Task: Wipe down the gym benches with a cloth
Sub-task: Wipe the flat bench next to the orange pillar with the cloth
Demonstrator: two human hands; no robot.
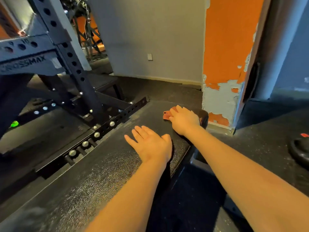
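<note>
A black padded gym bench [103, 168] runs from the lower left up to the middle right of the head view. My right hand [184, 120] presses flat on a reddish-brown cloth [166, 115] near the bench's far end; only the cloth's left edge shows past my fingers. My left hand [150, 144] rests palm down on the pad nearer to me, fingers straight and spread, holding nothing.
A dark steel power rack [66, 52] with holed uprights and a bolted base rail [93, 136] stands close on the left. An orange pillar with peeling paint [224, 64] is just beyond the bench's end. A black weight plate [301, 149] lies on the rubber floor at right.
</note>
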